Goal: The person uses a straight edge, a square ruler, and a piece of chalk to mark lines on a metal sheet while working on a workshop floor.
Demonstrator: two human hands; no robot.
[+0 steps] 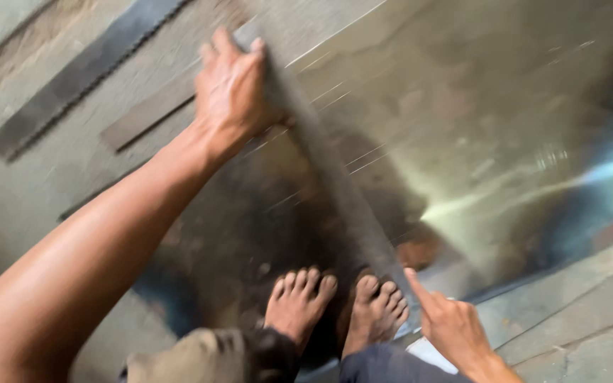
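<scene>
Straightedge (335, 170), near end behind foot (376, 312)

One view only, and it sits high on the person's head, tipped steeply down over their own body so the lens faces almost straight at the floor. The left hand (232, 89) is far out at the top of the frame at full reach, its forearm running in from the lower-left corner; the right hand (452, 326) is tucked close under the lens at the bottom edge. Between and beyond them the shiny metal sheet (477, 128) fills most of the picture, and the bare feet (335, 305) plant just left of the right hand. It is close, tilted and motion-blurred.
</scene>
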